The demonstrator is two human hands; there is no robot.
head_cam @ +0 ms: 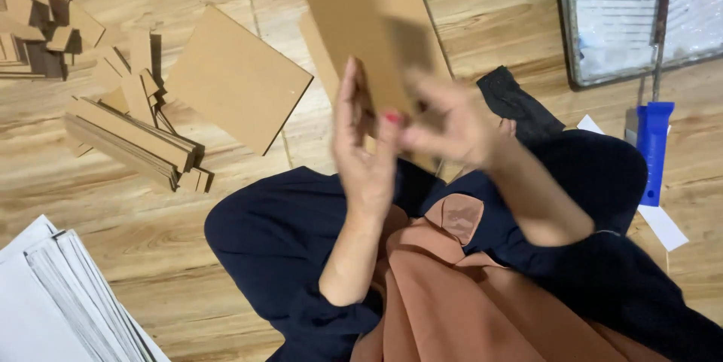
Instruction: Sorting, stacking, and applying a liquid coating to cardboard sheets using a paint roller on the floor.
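Observation:
I hold a brown cardboard piece (354,23) upright in front of me with both hands. My left hand (364,149) grips its lower left edge, fingers flat along the board. My right hand (444,125) pinches the lower right part, blurred by motion. Under the held piece, more brown board (316,45) lies on the wooden floor. I sit on the floor with dark trousers and a brown garment over my lap.
A square brown board (237,76) lies flat on the floor at the left. Stacks of cardboard strips (135,147) and cut pieces (34,23) sit further left. White paper sheets (53,302) are bottom left. A metal tray (633,12) and a blue-handled tool (652,147) are at the right.

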